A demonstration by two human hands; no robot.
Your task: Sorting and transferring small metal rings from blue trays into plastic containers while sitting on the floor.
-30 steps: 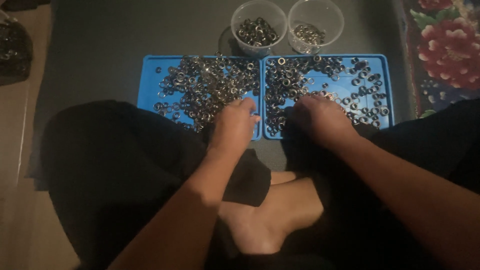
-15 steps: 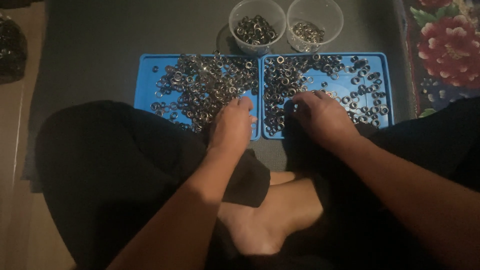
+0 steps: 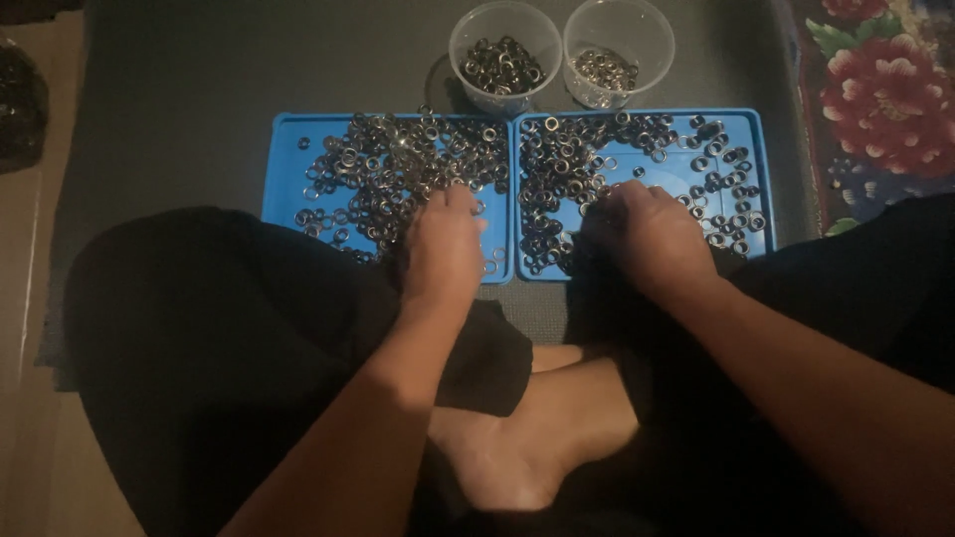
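Your left hand (image 3: 443, 249) lay palm down on the near edge of the left blue tray (image 3: 288, 164), fingertips curled into the heap of small metal rings (image 3: 398, 169). Whether those fingers were pinched on a ring or just resting, I couldn't tell: the knuckles hid them.

Your right hand (image 3: 647, 234) did the same on the right blue tray (image 3: 751, 139), fingertips buried in the rings (image 3: 557, 174) just ahead of it. Closure unreadable there too.

Handling, as a judgement: the rings looked like stamped metal eyelets, stiff, very light singly, smooth and shiny, so likely slippery and prone to skitter or nest together. Not fragile. Best hold would have been a fingertip pinch across the rim, or a fingertip through the hole; raking a loose cluster toward you would work better than grabbing from above.

Outward from the hands: rings thickest straight ahead of each hand, thinning toward the far right of the right tray, where bare blue showed. The trays sat side by side, edges touching, on a dark mat (image 3: 199, 89) on the floor.

Beyond the trays, two clear plastic cups: the left cup (image 3: 505, 40) held a fuller heap of rings, the right cup (image 3: 619, 40) a smaller one. Both stood upright, just past the trays' far edge.

A floral cloth (image 3: 885, 99) lay off to the right of your right hand.
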